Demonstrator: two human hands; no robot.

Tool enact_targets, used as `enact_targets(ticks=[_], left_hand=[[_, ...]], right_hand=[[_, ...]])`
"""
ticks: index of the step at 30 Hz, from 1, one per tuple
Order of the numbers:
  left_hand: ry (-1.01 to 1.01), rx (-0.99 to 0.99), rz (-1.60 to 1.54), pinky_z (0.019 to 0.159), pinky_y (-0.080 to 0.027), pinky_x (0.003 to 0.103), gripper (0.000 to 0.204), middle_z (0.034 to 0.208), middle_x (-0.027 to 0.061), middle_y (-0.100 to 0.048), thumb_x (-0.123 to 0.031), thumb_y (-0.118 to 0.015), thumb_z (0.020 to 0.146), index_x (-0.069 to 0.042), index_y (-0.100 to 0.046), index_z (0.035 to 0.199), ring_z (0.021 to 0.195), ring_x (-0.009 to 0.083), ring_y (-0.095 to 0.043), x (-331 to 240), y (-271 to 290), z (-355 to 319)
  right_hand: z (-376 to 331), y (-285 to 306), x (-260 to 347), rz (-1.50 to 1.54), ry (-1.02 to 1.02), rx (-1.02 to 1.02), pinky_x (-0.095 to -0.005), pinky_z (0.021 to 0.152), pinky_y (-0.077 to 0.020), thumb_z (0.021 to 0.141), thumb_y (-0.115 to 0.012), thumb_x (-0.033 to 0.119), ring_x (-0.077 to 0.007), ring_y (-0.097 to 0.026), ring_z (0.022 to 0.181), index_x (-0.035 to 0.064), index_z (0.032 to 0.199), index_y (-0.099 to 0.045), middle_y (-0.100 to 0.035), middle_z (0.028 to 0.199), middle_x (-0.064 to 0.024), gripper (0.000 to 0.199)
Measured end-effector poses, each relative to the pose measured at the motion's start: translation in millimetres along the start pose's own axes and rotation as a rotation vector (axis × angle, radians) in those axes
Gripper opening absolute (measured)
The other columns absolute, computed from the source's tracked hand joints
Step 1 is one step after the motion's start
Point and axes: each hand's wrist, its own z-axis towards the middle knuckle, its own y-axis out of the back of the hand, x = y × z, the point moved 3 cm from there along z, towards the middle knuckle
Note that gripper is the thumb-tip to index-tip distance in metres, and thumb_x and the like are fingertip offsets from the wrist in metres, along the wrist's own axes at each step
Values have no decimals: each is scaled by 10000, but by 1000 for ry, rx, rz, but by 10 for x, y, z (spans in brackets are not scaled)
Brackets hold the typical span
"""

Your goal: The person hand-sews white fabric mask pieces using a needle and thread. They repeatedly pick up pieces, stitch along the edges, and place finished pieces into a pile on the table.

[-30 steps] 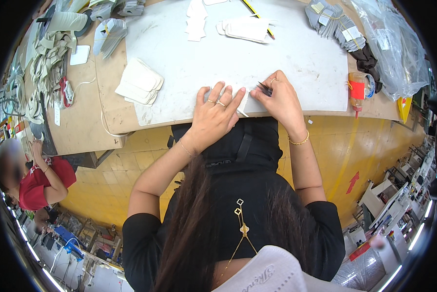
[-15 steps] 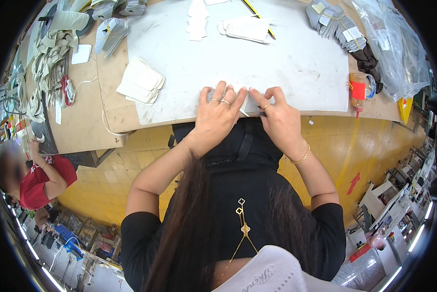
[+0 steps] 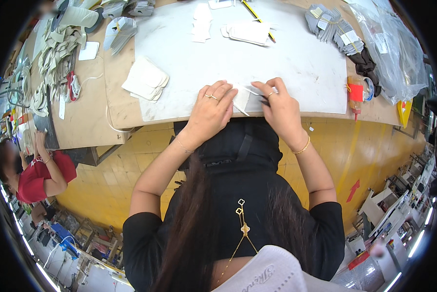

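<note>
Thin white flat cut piece [image 3: 243, 99] lies at the near edge of the pale grey work mat [image 3: 296, 63], between the two hands. The left hand [image 3: 209, 111] rests palm down with its fingers laid together, fingertips pressing on the piece's left part; rings show on two fingers. The right hand [image 3: 280, 104] is curled, its thumb and forefinger pinching the piece's right end, with something dark just under the fingers that is too small to make out. A gold bracelet [image 3: 302, 147] sits on the right wrist.

The mat covers most of the brown wooden tabletop [image 3: 89, 114]. To the left of the left hand, on the mat's corner, sits a fanned stack of white rounded flat pieces [image 3: 145, 80]. Farther back on the mat lie a second small stack of white shaped pieces [image 3: 247, 32] and a few white slips [image 3: 200, 27], with a yellow pencil [image 3: 257, 18] beside them. At the right end of the tabletop stands a small glue bottle with an orange-red label [image 3: 355, 92], and behind it are bundles of grey cut pieces [image 3: 333, 27], a dark fabric bundle [image 3: 367, 63] and a clear plastic bag [image 3: 393, 53]. At the far left, a heap of cream-coloured strips [image 3: 53, 53] spreads across the wood.

Below left, another person in a red shirt [image 3: 36, 177] works at a neighbouring bench.
</note>
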Motion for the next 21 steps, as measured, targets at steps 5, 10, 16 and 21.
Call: enact_targets(ticks=[5,10,16,21], left_hand=[[-43,27,7,1026,-434,450,375,1296,125,-586,-83,-761,850,-48,-678,1214,1259,313,-541,19,0,4],[183,-27,100,992,-438,427,398,1344,105,-542,-147,-816,820,-90,-686,1192,1224,332,-490,37,77,134],[465,200,-243,894,-493,395,314,1114,129,-632,-179,-843,816,-54,-628,1007,1030,320,-599,190,92,334],[497,-50,-666,864,-529,385,351,955,128,-668,-210,-843,836,-26,-607,1020,889,276,-650,291,29,959]], right_hand=[[-59,-44,47,-98,16,83,-380,647,-556,804,-668,-59,-260,-678,717,161,1235,-709,-587,1068,-53,486],[-6,236,-155,98,-142,-130,-316,700,-543,842,-614,-114,-209,-628,732,100,1229,-714,-564,1046,-86,454],[-32,303,-242,266,-212,-236,-284,711,-501,918,-591,-104,-155,-579,793,48,1173,-728,-542,999,-87,327],[-26,328,-293,239,-185,-225,-313,731,-515,884,-616,-85,-216,-615,779,49,1163,-728,-579,961,-113,328]])
